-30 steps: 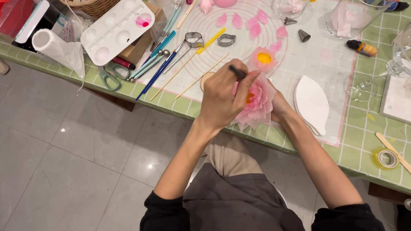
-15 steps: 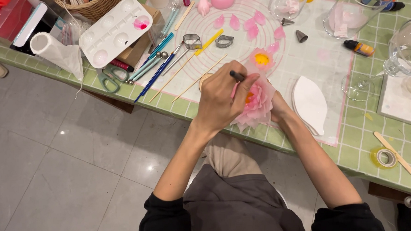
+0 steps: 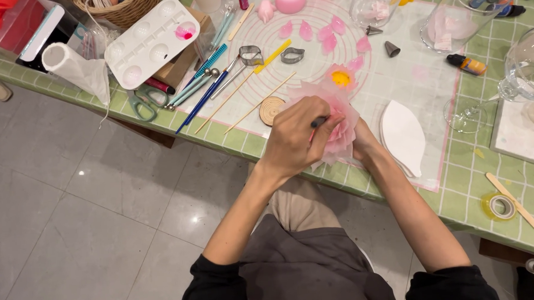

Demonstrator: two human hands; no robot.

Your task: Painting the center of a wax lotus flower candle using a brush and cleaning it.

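A pink tissue-like flower (image 3: 339, 108) with a yellow centre (image 3: 341, 79) is held over the table's near edge. My left hand (image 3: 290, 140) grips a thin dark-handled tool (image 3: 318, 122), and its tip is pressed into the flower's petals. My right hand (image 3: 363, 144) holds the flower from underneath and behind, mostly hidden by the petals. A translucent work mat (image 3: 420, 77) lies on the green tiled table under the flower.
Left of the flower lie a wooden disc (image 3: 271, 109), skewers, brushes (image 3: 207, 95), scissors (image 3: 140, 104), a white palette (image 3: 151, 41) and a paper roll (image 3: 74, 68). Loose pink petals (image 3: 316, 31), metal cutters (image 3: 291, 55) and glass jars (image 3: 459, 15) sit behind. White petal-shaped sheets (image 3: 401, 135) and a tape roll (image 3: 501, 206) lie to the right.
My left hand and the tool have shifted down toward the flower's near side. The flower now tilts so that its yellow centre shows above my hand.
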